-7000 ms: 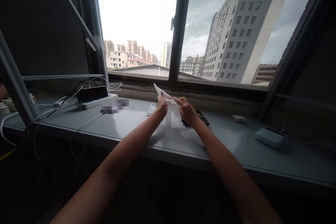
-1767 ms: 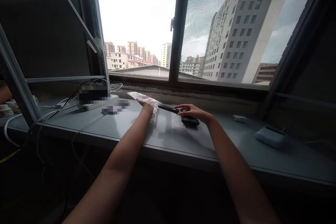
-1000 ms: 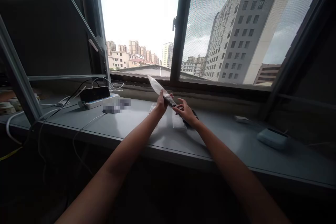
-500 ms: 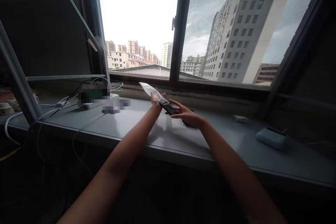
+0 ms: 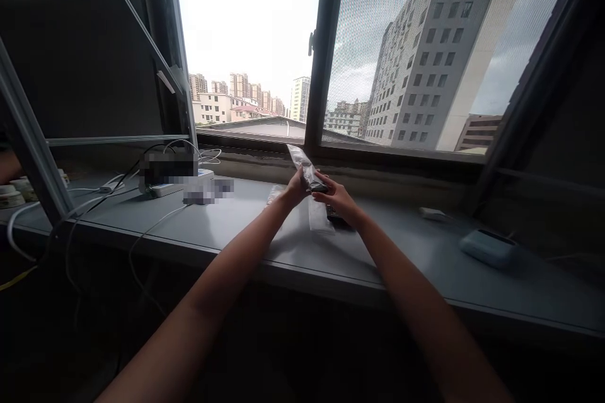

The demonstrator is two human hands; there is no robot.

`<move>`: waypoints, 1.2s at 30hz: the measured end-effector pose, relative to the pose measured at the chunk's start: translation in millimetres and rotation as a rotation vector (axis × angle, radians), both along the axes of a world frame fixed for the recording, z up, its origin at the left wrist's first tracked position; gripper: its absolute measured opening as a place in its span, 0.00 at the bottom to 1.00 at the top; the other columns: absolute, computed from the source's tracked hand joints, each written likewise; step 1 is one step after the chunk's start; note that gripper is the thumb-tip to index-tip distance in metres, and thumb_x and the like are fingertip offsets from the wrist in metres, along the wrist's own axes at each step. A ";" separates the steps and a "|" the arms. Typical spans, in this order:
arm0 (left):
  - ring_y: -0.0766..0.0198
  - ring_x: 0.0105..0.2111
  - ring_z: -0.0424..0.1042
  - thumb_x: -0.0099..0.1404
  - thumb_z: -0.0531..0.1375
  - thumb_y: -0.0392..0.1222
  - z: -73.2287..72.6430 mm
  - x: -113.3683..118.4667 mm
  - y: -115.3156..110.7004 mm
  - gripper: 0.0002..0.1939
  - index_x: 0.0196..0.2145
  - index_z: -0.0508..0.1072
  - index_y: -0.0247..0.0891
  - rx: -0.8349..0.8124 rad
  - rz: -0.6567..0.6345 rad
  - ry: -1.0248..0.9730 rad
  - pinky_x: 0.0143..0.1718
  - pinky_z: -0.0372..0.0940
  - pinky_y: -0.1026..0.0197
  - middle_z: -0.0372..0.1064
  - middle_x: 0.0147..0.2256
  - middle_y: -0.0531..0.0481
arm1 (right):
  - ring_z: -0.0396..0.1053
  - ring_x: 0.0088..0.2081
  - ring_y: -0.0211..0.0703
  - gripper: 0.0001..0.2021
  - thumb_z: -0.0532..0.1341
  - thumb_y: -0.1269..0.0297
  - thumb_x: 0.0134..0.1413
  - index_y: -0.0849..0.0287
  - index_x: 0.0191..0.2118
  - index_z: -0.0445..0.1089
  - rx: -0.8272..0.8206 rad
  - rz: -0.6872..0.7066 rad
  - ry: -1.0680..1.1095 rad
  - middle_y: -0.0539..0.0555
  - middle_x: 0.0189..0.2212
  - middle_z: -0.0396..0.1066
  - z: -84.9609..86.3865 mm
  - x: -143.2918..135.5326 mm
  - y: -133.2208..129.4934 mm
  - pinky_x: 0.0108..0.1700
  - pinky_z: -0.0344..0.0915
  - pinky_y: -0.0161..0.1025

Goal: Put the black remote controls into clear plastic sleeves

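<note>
My left hand [image 5: 297,186] and my right hand [image 5: 338,199] meet above the grey ledge [image 5: 246,233] under the window. Between them they hold a black remote control [image 5: 316,185] that sits inside a clear plastic bag [image 5: 302,164]; the bag's free end points up toward the window frame. My left hand grips the bag, my right hand holds the remote's near end. Another clear bag [image 5: 319,219] lies flat on the ledge just below my hands. A second black remote [image 5: 334,214] lies under my right hand, mostly hidden.
A white power strip with a dark device on it [image 5: 167,176] and several cables [image 5: 142,227] sit at the left. A pale blue case [image 5: 486,247] and a small white item [image 5: 431,214] lie at the right. Another person's arm [image 5: 7,167] shows at the far left edge.
The remote has gone further into the clear bag. Both hands have moved right and closer together, and the bag now tilts more upright.
</note>
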State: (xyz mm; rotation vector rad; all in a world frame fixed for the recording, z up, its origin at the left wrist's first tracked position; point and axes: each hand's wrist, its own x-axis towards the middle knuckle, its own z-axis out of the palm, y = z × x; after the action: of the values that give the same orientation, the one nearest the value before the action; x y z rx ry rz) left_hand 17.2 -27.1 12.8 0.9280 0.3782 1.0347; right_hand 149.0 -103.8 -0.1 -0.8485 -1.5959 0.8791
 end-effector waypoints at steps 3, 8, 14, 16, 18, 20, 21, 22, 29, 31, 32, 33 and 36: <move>0.54 0.37 0.77 0.73 0.38 0.59 3.6 -3.8 1.5 0.35 0.57 0.67 0.27 -0.085 0.135 -0.110 0.39 0.71 0.56 0.76 0.38 0.37 | 0.70 0.46 0.46 0.41 0.74 0.57 0.36 0.54 0.61 0.67 0.028 0.008 -0.039 0.54 0.48 0.74 1.3 -1.8 -2.9 0.55 0.64 0.47; 0.56 0.37 0.77 0.74 0.40 0.54 8.7 -18.6 7.6 0.32 0.59 0.64 0.25 -0.225 0.374 -0.289 0.39 0.71 0.59 0.75 0.42 0.35 | 0.71 0.45 0.47 0.36 0.73 0.60 0.39 0.54 0.59 0.69 -0.016 0.188 -0.161 0.54 0.45 0.76 -0.4 -5.0 -9.5 0.52 0.65 0.47; 0.55 0.39 0.77 0.75 0.37 0.52 9.2 -15.1 1.9 0.34 0.62 0.60 0.20 -0.183 0.270 -0.265 0.43 0.71 0.57 0.74 0.45 0.32 | 0.72 0.41 0.45 0.39 0.71 0.61 0.42 0.55 0.63 0.64 0.045 0.067 -0.178 0.56 0.43 0.75 -4.6 -0.8 -0.6 0.46 0.70 0.44; 0.52 0.41 0.77 0.74 0.36 0.53 7.8 -9.8 -3.0 0.35 0.62 0.61 0.20 -0.129 0.177 -0.210 0.45 0.71 0.54 0.74 0.45 0.31 | 0.71 0.41 0.45 0.40 0.70 0.63 0.43 0.54 0.65 0.61 0.101 -0.022 -0.190 0.57 0.46 0.74 -5.7 1.7 4.0 0.45 0.70 0.43; 0.51 0.42 0.76 0.74 0.37 0.54 5.9 -4.6 -7.7 0.35 0.61 0.63 0.23 -0.088 0.094 -0.159 0.47 0.70 0.51 0.75 0.45 0.33 | 0.71 0.45 0.48 0.38 0.69 0.64 0.45 0.52 0.64 0.61 0.159 -0.099 -0.214 0.57 0.49 0.73 -6.5 3.2 6.8 0.45 0.70 0.43; 0.49 0.43 0.76 0.74 0.39 0.56 3.9 -0.9 -10.2 0.34 0.60 0.64 0.25 -0.074 0.038 -0.129 0.48 0.69 0.49 0.75 0.44 0.34 | 0.71 0.47 0.50 0.34 0.67 0.64 0.47 0.53 0.63 0.64 0.190 -0.141 -0.243 0.57 0.50 0.73 -7.0 3.5 7.2 0.46 0.69 0.43; 0.49 0.43 0.76 0.73 0.40 0.57 3.1 0.0 -10.1 0.34 0.60 0.65 0.26 -0.075 0.029 -0.122 0.48 0.69 0.49 0.76 0.43 0.34 | 0.71 0.47 0.50 0.32 0.67 0.63 0.48 0.55 0.62 0.66 0.196 -0.149 -0.254 0.57 0.49 0.74 -7.2 3.2 6.7 0.47 0.69 0.43; 0.49 0.42 0.76 0.73 0.41 0.58 2.5 0.0 -8.7 0.34 0.59 0.66 0.26 -0.080 0.039 -0.123 0.47 0.69 0.50 0.76 0.42 0.34 | 0.72 0.47 0.51 0.30 0.66 0.63 0.49 0.56 0.60 0.68 0.201 -0.149 -0.262 0.56 0.48 0.75 -7.2 2.6 6.0 0.47 0.68 0.43; 0.61 0.26 0.75 0.75 0.42 0.53 0.2 -17.4 21.0 0.28 0.51 0.69 0.26 -0.264 0.367 -0.229 0.33 0.70 0.63 0.74 0.27 0.42 | 0.74 0.44 0.53 0.24 0.69 0.59 0.44 0.59 0.50 0.77 0.209 -0.022 -0.291 0.58 0.42 0.78 -9.5 -2.4 3.2 0.43 0.69 0.42; 0.63 0.25 0.75 0.75 0.42 0.48 -0.9 -20.3 25.4 0.24 0.53 0.68 0.28 -0.309 0.424 -0.236 0.33 0.69 0.64 0.74 0.27 0.44 | 0.74 0.45 0.54 0.25 0.70 0.60 0.43 0.57 0.51 0.76 0.200 -0.024 -0.321 0.58 0.42 0.78 -9.8 -2.8 2.6 0.44 0.69 0.42; 0.63 0.25 0.75 0.75 0.41 0.46 -1.4 -20.4 25.5 0.24 0.54 0.67 0.28 -0.310 0.432 -0.236 0.33 0.70 0.64 0.75 0.27 0.44 | 0.73 0.46 0.54 0.27 0.70 0.61 0.42 0.56 0.53 0.75 0.196 -0.037 -0.333 0.58 0.44 0.78 -9.5 -2.8 1.9 0.44 0.69 0.43; 0.63 0.25 0.75 0.76 0.40 0.46 -1.6 -19.8 24.4 0.23 0.54 0.66 0.28 -0.297 0.423 -0.233 0.34 0.70 0.64 0.75 0.27 0.44 | 0.73 0.48 0.54 0.30 0.71 0.62 0.42 0.54 0.55 0.73 0.192 -0.052 -0.340 0.58 0.45 0.77 -9.0 -2.8 0.9 0.44 0.69 0.43; 0.62 0.28 0.76 0.76 0.39 0.47 -1.1 -15.5 16.0 0.25 0.54 0.66 0.27 -0.198 0.348 -0.206 0.35 0.70 0.63 0.75 0.29 0.42 | 0.71 0.51 0.53 0.37 0.71 0.65 0.41 0.50 0.62 0.65 0.193 -0.062 -0.354 0.57 0.51 0.74 -7.2 -3.8 -2.9 0.44 0.69 0.42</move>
State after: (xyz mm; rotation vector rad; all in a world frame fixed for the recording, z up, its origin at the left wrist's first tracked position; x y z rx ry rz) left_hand 1.6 -11.1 11.7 0.5811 0.4703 1.3711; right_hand 145.2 -106.8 -7.2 -0.9464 -1.9134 0.5386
